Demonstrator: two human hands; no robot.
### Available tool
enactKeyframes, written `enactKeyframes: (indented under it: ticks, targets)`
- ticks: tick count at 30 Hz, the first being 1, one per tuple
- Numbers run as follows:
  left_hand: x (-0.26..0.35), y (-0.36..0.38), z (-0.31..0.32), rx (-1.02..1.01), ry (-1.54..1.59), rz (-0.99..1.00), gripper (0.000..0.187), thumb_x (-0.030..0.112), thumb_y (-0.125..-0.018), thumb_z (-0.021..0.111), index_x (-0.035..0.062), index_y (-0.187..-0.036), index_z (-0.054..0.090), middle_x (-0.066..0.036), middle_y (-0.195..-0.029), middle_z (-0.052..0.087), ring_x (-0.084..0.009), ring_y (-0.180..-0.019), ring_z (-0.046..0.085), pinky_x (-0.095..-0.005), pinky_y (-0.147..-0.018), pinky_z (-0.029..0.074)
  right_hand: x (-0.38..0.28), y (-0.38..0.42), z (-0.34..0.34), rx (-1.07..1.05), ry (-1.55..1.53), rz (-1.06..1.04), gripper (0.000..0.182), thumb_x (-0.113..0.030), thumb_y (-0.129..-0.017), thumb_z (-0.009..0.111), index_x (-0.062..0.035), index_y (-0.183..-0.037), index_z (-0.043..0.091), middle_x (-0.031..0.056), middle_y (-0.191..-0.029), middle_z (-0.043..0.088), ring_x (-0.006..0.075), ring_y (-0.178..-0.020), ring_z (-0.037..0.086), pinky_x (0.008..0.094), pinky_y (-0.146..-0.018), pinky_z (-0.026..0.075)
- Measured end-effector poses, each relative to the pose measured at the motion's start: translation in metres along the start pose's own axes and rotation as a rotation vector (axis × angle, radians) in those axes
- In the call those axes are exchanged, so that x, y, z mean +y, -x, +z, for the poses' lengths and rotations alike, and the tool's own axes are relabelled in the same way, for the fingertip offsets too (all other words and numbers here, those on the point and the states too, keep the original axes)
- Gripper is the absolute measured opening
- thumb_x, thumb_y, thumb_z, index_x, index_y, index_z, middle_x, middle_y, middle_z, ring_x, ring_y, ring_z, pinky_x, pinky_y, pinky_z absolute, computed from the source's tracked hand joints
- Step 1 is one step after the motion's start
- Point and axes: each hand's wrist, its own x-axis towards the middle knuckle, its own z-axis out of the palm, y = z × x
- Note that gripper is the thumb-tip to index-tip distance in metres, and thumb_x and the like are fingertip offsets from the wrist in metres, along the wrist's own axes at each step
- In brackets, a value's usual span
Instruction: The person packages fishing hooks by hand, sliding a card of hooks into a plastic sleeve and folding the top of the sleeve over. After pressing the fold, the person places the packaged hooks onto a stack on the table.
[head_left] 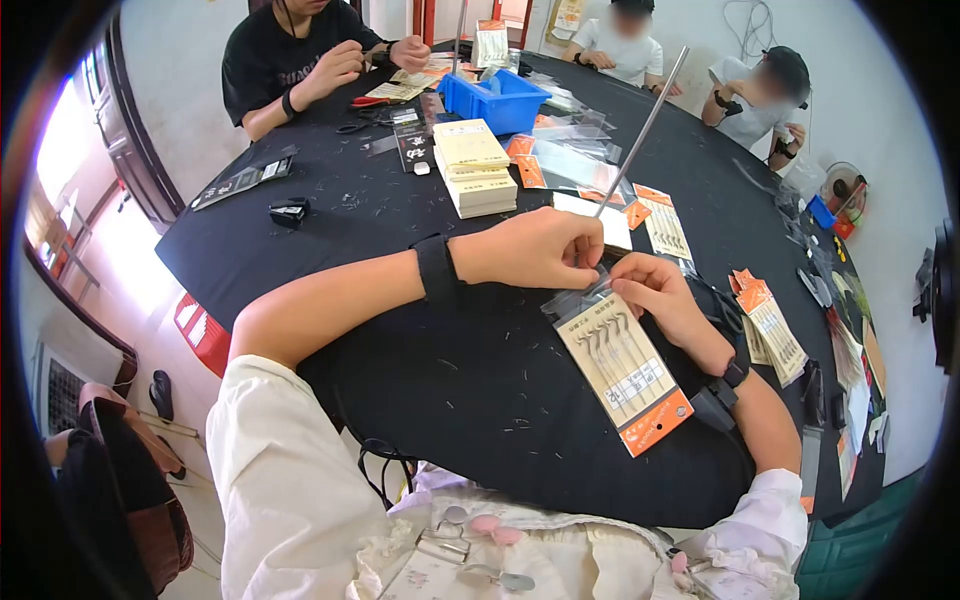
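A clear plastic packet of fishing hooks on a cream card [615, 365] with an orange end hangs tilted over the black tablecloth. My left hand [535, 248] is closed, its thumb and fingers pinching the packet's clear top edge. Beside it my right hand [662, 298] also pinches the packet near that top edge, fingers bent. Whatever else lies between the fingertips is too small to make out. Just beyond my hands are a white card [598, 222] and another hook packet [665, 228] lying flat.
A thin metal rod [645, 130] rises behind my left hand. Stacked cream cards [472, 170], a blue bin [495, 103] and a small black object [289, 212] sit further off. More hook packets [770, 320] lie right. Co-workers sit across the black table [450, 420].
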Motion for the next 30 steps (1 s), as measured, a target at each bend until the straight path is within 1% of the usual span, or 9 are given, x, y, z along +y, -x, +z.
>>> enactKeyframes:
  ticks: [1,3,4,7,14,19,23,29,30]
  targets:
    - [-0.0005,0.0003,-0.0002,0.000,-0.008,-0.005,0.015,0.017,-0.077,0.063,0.0037,-0.079,0.058,-0.005,-0.076,0.061,-0.0135,-0.069,0.059,-0.0264,-0.061,0.044,0.0007,-0.0011,0.0000,-0.004,-0.005,-0.007,0.011,-0.011,-0.085,0.058,-0.0020,-0.091,0.060,-0.0009,-0.073,0.059,0.0027,-0.057,0.051,0.0165,-0.050,0.039]
    - [-0.0010,0.0000,0.0025,0.023,-0.067,0.103,0.016,0.017,-0.074,0.065,0.0033,-0.079,0.058,-0.007,-0.080,0.058,-0.0155,-0.071,0.058,-0.0273,-0.063,0.044,0.0019,-0.0009,-0.0005,0.030,0.016,-0.002,0.011,-0.011,-0.085,0.057,-0.0022,-0.090,0.060,-0.0015,-0.072,0.059,0.0022,-0.057,0.050,0.0161,-0.050,0.038]
    - [0.0001,0.0003,0.0034,0.024,-0.071,0.081,0.017,0.018,-0.073,0.066,0.0034,-0.080,0.059,-0.007,-0.084,0.056,-0.0165,-0.072,0.056,-0.0278,-0.064,0.044,0.0021,-0.0009,-0.0005,0.030,0.016,-0.002,0.011,-0.011,-0.085,0.057,-0.0022,-0.090,0.060,-0.0015,-0.072,0.059,0.0022,-0.057,0.050,0.0161,-0.050,0.038]
    - [-0.0006,-0.0005,0.0038,0.054,-0.107,0.111,0.018,0.020,-0.074,0.066,0.0041,-0.081,0.060,-0.007,-0.084,0.056,-0.0166,-0.071,0.056,-0.0278,-0.064,0.044,0.0025,-0.0009,-0.0008,0.043,0.019,-0.002,0.010,-0.011,-0.085,0.057,-0.0025,-0.090,0.060,-0.0020,-0.070,0.058,0.0017,-0.055,0.049,0.0158,-0.048,0.037]
    - [0.0006,-0.0012,0.0038,0.061,-0.108,0.079,0.020,0.024,-0.074,0.068,0.0062,-0.083,0.062,-0.006,-0.082,0.056,-0.0164,-0.069,0.056,-0.0281,-0.063,0.044,-0.0002,0.0005,-0.0003,0.019,-0.019,0.006,0.012,-0.009,-0.085,0.058,-0.0016,-0.094,0.059,-0.0002,-0.070,0.059,0.0035,-0.054,0.051,0.0167,-0.048,0.038]
    - [0.0012,-0.0018,0.0022,0.058,-0.127,0.059,0.020,0.024,-0.075,0.068,0.0061,-0.081,0.064,-0.006,-0.081,0.057,-0.0159,-0.069,0.056,-0.0282,-0.063,0.045,-0.0041,0.0011,0.0008,-0.012,-0.031,0.031,0.014,-0.006,-0.084,0.058,0.0002,-0.097,0.059,0.0047,-0.076,0.063,0.0063,-0.056,0.055,0.0179,-0.049,0.041]
    - [0.0007,-0.0017,0.0034,0.060,-0.124,0.056,0.019,0.024,-0.075,0.067,0.0056,-0.080,0.064,-0.006,-0.080,0.057,-0.0160,-0.069,0.057,-0.0279,-0.063,0.045,-0.0026,0.0017,0.0002,-0.029,-0.023,0.024,0.014,-0.006,-0.084,0.058,0.0002,-0.097,0.059,0.0054,-0.077,0.064,0.0064,-0.056,0.055,0.0182,-0.049,0.041]
    - [-0.0037,-0.0010,0.0056,0.098,-0.130,0.078,0.018,0.022,-0.075,0.065,0.0053,-0.081,0.065,-0.006,-0.078,0.060,-0.0160,-0.065,0.057,-0.0273,-0.061,0.045,-0.0004,0.0017,-0.0015,-0.007,0.029,0.050,0.014,-0.006,-0.083,0.059,0.0003,-0.096,0.060,0.0051,-0.076,0.064,0.0061,-0.056,0.056,0.0182,-0.049,0.042]
    - [-0.0022,-0.0009,0.0043,0.097,-0.126,0.038,0.018,0.023,-0.075,0.065,0.0053,-0.080,0.065,-0.006,-0.078,0.061,-0.0158,-0.065,0.058,-0.0271,-0.061,0.045,0.0002,0.0010,-0.0012,-0.003,0.011,0.036,0.014,-0.007,-0.083,0.059,0.0001,-0.095,0.060,0.0048,-0.076,0.064,0.0059,-0.055,0.056,0.0178,-0.049,0.042]
